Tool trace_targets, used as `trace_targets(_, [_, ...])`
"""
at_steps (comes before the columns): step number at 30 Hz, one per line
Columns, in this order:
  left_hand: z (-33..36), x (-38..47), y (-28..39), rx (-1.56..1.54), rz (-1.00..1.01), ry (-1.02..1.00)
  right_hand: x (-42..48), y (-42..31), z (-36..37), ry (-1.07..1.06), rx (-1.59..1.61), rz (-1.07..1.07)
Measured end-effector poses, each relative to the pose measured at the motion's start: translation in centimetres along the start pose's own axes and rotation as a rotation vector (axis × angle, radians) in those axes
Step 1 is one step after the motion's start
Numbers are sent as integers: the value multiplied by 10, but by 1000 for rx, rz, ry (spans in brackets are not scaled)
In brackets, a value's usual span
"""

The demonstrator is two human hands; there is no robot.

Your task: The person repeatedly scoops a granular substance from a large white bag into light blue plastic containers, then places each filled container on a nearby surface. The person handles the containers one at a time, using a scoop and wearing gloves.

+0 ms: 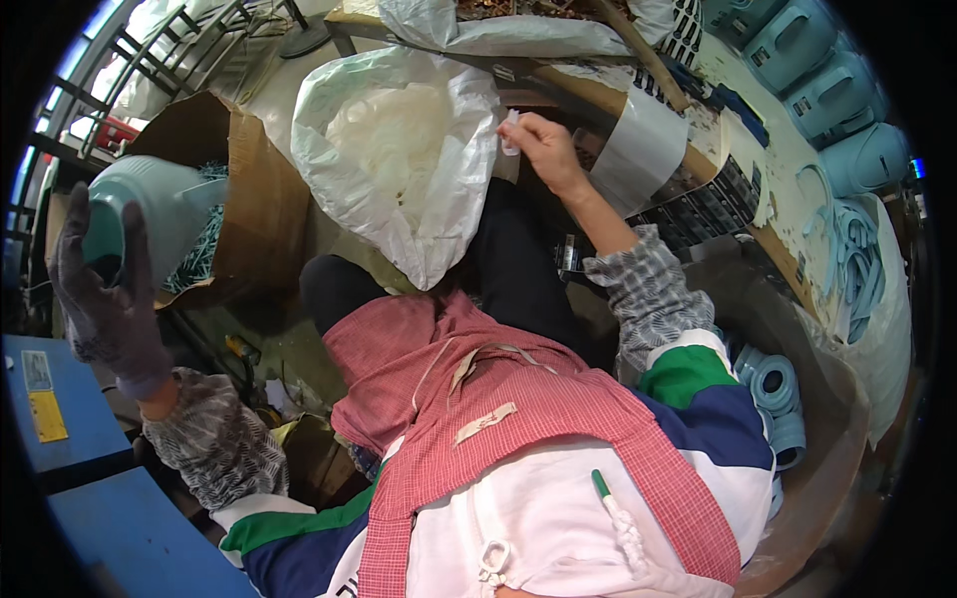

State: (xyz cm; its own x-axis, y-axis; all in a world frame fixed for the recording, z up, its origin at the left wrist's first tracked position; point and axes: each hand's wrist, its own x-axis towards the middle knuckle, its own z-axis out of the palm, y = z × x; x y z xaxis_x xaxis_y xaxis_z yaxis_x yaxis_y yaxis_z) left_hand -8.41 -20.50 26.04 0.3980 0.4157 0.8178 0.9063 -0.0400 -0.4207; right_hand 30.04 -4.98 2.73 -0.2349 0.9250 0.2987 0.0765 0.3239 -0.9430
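My right hand (547, 153), bare, pinches a small translucent plastic piece (511, 133) beside the right rim of a white woven sack (463, 202). Inside the sack lie many pale, translucent pieces. On the left, my left hand (112, 299) wears a grey glove, its fingers raised and spread. Behind those fingers is a light blue plastic jug (161, 205), lying tilted over a cardboard box (262, 194). Whether the glove touches the jug I cannot tell. Thin blue-green plastic scraps (205, 247) fill part of the box.
Several blue jugs (837, 90) line the far right of the workbench (792, 261). Blue strips (852, 254) hang over a white bag. Blue ring-shaped parts (774, 381) sit in a large lined container at my right. Blue cabinets (75, 404) stand at lower left, and a metal rack (172, 45) at upper left.
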Motion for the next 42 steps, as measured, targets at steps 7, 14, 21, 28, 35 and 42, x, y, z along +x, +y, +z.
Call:
trace_targets(7, [40, 19, 187, -860, -35, -14, -8, -115, -31, -114, 395, -257])
trace_targets(14, [59, 43, 224, -905, -149, -326, -13, -151, -12, -380, 367, -156])
trace_targets(21, [73, 31, 204, -1295, -161, -520, -21, -132, 17, -219, -449, -543])
trace_targets(28, [58, 26, 197, -1201, -100, -408, -27, -140, 32, -294, -765, -567])
trace_targets(35, [43, 39, 164, -1192, 238, -507, -31, -158, 28, -553, -575, -449])
trace_targets(42, [24, 38, 127, -1069, 185, -322, 23, -116, -51, -252, 90, -109])
